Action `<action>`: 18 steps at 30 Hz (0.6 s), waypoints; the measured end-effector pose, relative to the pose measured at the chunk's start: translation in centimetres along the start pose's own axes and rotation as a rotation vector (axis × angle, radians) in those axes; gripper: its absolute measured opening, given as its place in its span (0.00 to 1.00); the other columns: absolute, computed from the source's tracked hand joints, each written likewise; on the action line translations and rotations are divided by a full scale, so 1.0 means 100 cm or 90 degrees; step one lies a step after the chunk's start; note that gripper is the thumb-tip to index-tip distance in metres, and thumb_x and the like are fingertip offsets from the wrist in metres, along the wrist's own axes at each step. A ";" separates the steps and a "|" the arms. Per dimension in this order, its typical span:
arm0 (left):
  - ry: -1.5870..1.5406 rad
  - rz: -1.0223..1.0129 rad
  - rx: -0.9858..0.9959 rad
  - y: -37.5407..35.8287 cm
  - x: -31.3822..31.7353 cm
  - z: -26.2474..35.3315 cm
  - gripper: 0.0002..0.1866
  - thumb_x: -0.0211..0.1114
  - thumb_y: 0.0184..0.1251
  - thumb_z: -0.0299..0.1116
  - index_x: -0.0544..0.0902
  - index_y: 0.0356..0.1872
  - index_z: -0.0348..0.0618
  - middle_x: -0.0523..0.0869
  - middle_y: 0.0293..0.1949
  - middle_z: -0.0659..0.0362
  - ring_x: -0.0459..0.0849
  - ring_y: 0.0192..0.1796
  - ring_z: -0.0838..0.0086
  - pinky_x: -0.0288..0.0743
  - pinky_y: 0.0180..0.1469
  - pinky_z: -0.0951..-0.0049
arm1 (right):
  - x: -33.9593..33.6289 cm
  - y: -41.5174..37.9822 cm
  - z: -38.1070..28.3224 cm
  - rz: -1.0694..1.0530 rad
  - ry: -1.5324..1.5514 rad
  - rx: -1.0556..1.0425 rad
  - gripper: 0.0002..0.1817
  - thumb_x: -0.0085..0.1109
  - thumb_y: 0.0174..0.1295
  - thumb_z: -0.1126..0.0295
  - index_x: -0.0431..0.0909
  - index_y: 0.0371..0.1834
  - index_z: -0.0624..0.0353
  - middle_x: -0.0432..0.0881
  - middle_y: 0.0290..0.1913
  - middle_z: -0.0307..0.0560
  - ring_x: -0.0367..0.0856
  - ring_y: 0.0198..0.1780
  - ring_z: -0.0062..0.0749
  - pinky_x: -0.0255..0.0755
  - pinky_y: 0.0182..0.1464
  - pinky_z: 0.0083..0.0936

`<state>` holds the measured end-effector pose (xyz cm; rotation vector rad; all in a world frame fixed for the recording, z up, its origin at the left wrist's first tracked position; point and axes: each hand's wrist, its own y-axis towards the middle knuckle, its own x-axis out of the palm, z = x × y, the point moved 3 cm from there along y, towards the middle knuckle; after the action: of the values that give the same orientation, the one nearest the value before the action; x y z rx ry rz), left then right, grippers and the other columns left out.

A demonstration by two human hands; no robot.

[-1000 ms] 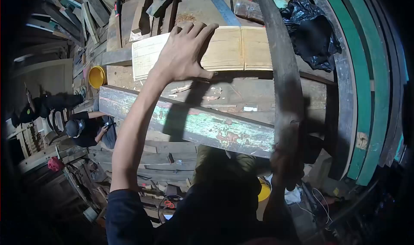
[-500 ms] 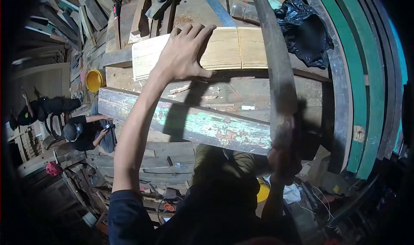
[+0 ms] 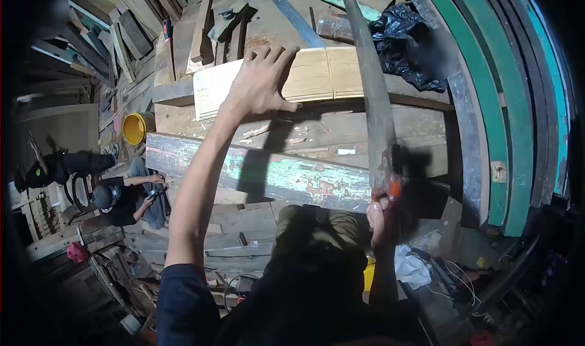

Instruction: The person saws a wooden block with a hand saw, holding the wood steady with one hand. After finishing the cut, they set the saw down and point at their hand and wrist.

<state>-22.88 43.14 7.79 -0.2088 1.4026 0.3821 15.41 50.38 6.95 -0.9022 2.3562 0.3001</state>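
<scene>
My left hand (image 3: 259, 87) spans a pale wooden board (image 3: 312, 75), its fingers bent over the far edge and the thumb along the near edge. A dark pencil-like line crosses the board to the right of that hand. In my right hand (image 3: 379, 217) is the handle of a handsaw (image 3: 373, 96), an orange patch showing beside the fingers. The long grey blade points away from me and crosses the board's right end. Nearer to me lies a beam with flaking green paint (image 3: 286, 174), its right end close to the right hand.
Behind the board are a metal ruler (image 3: 298, 22), a clear jar (image 3: 335, 27) and a black plastic bag (image 3: 405, 47). Green planks (image 3: 515, 120) stand along the right. A yellow bucket (image 3: 135, 128) and a seated person (image 3: 125, 197) are at left.
The saw and my right hand appear farther left, with the orange patch on the handle now showing. My left hand keeps its place on the board. The whole view has shifted slightly.
</scene>
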 end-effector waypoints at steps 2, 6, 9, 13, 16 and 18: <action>-0.015 -0.023 -0.004 0.002 -0.006 0.004 0.65 0.83 0.34 0.59 0.64 0.78 0.43 0.79 0.61 0.44 0.77 0.66 0.45 0.67 0.68 0.44 | 0.001 -0.004 0.002 -0.002 -0.001 0.008 0.04 0.60 0.70 0.74 0.78 0.43 0.61 0.81 0.38 0.45 0.80 0.41 0.32 0.72 0.46 0.31; -0.023 -0.016 0.006 0.001 -0.002 0.002 0.65 0.83 0.33 0.60 0.64 0.77 0.42 0.80 0.60 0.44 0.77 0.66 0.46 0.67 0.69 0.43 | 0.001 -0.013 0.006 -0.011 -0.004 0.024 0.03 0.61 0.70 0.74 0.78 0.42 0.61 0.81 0.38 0.44 0.80 0.41 0.31 0.72 0.45 0.30; -0.015 -0.017 0.004 0.003 -0.005 0.004 0.64 0.83 0.33 0.60 0.65 0.77 0.43 0.80 0.59 0.46 0.77 0.66 0.48 0.67 0.68 0.45 | 0.002 -0.012 0.005 -0.015 0.017 0.043 0.03 0.61 0.70 0.75 0.78 0.41 0.61 0.81 0.38 0.44 0.80 0.41 0.31 0.72 0.45 0.30; 0.004 0.004 0.013 0.001 -0.003 0.002 0.63 0.81 0.34 0.59 0.66 0.77 0.43 0.79 0.59 0.46 0.77 0.64 0.46 0.68 0.64 0.47 | 0.005 -0.005 -0.008 -0.022 0.108 0.100 0.02 0.61 0.70 0.75 0.78 0.40 0.60 0.80 0.38 0.44 0.80 0.41 0.30 0.72 0.45 0.29; -0.010 -0.003 0.007 0.000 -0.003 0.000 0.63 0.81 0.34 0.61 0.66 0.77 0.43 0.78 0.60 0.45 0.76 0.66 0.45 0.68 0.64 0.47 | -0.008 0.012 -0.049 -0.045 0.139 0.076 0.07 0.68 0.66 0.74 0.77 0.36 0.62 0.79 0.28 0.47 0.81 0.31 0.36 0.73 0.40 0.31; 0.024 0.025 0.022 -0.001 0.000 0.000 0.64 0.81 0.34 0.62 0.66 0.77 0.43 0.78 0.61 0.45 0.76 0.66 0.44 0.68 0.65 0.47 | -0.003 0.014 -0.065 -0.018 0.161 0.039 0.10 0.71 0.63 0.73 0.79 0.38 0.65 0.79 0.25 0.51 0.83 0.25 0.41 0.74 0.33 0.34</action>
<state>-22.88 43.05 7.82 -0.1621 1.4505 0.3877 11.75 49.01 12.36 -0.9936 2.5644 0.1052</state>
